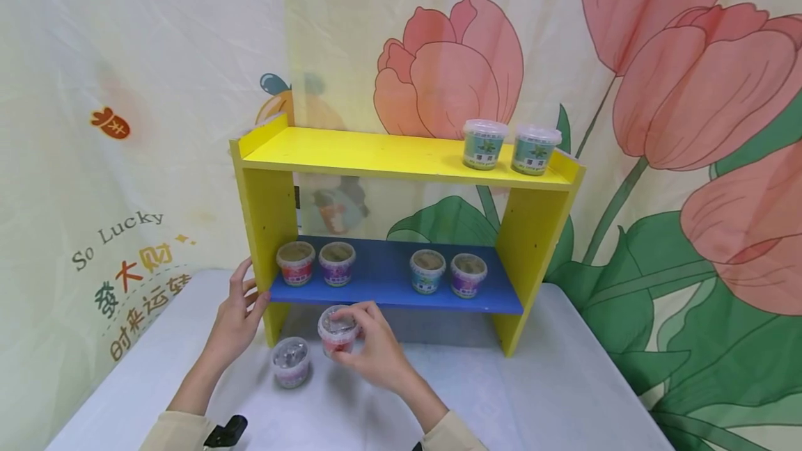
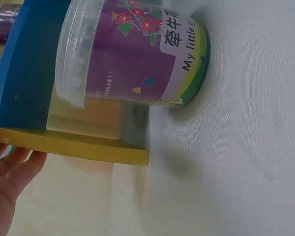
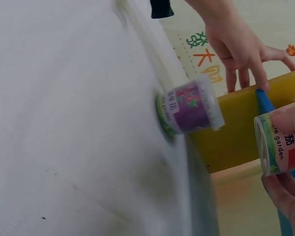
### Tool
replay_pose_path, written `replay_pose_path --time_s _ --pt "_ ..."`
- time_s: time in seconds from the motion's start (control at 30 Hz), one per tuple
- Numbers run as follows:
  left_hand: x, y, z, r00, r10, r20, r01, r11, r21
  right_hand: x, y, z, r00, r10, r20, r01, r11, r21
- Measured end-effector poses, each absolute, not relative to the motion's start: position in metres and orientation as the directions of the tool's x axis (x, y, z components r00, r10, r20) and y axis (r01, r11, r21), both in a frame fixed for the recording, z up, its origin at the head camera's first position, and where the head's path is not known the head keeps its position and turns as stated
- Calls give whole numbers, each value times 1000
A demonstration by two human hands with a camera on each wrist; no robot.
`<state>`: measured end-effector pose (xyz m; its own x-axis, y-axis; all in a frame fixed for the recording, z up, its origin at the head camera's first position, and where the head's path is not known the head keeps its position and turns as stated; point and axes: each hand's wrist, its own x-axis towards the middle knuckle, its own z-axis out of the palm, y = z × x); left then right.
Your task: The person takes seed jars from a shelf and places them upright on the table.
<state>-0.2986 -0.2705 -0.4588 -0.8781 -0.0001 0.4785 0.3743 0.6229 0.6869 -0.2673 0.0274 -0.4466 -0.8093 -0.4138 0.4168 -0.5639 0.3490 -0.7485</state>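
Observation:
My right hand [image 1: 376,350] pinches a small red-labelled plastic cup [image 1: 338,330] with a clear lid. Thumb and fingers lie on opposite sides of it in the right wrist view, its base raised off the table. My left hand [image 1: 236,317] grips the left side panel [image 1: 257,228] of a yellow and blue shelf, thumb at the blue board's front corner, other fingers on the outer side. Below it, a purple-labelled cup [image 1: 291,363] stands on the white table [image 1: 489,395]. This cup [image 2: 132,54] fills the upper part of the left wrist view.
On the blue board [image 1: 382,270] stand a red cup [image 1: 296,263] and a purple cup [image 1: 337,264] at left, a teal cup [image 1: 428,271] and another purple cup [image 1: 468,275] at right. Two green cups [image 1: 485,145] occupy the right of the yellow top board [image 1: 363,152]. A printed curtain [image 1: 188,89] hangs behind.

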Motion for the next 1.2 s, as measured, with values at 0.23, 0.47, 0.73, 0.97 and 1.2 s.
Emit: replay_pose_path --time_s 0.23,0.47,0.73,0.97,1.2 --pt "-298 -270 -458 -875 0 485 378 625 683 -272 23 -466 -815 -433 386 -541 328 -775" --pt "-298 -270 -458 -872 1 490 385 619 684 -273 19 -481 -826 -430 364 -525 352 -775" --pt "-299 -271 -459 -875 0 484 381 617 688 -276 16 -495 -837 -423 347 -504 347 -791" --pt "-300 -271 -459 -871 2 492 387 619 683 -277 13 -506 -831 -432 351 -511 343 -788" --pt "-298 -270 -459 -872 -5 490 381 621 685 -277 10 -515 -833 -435 342 -502 333 -798"
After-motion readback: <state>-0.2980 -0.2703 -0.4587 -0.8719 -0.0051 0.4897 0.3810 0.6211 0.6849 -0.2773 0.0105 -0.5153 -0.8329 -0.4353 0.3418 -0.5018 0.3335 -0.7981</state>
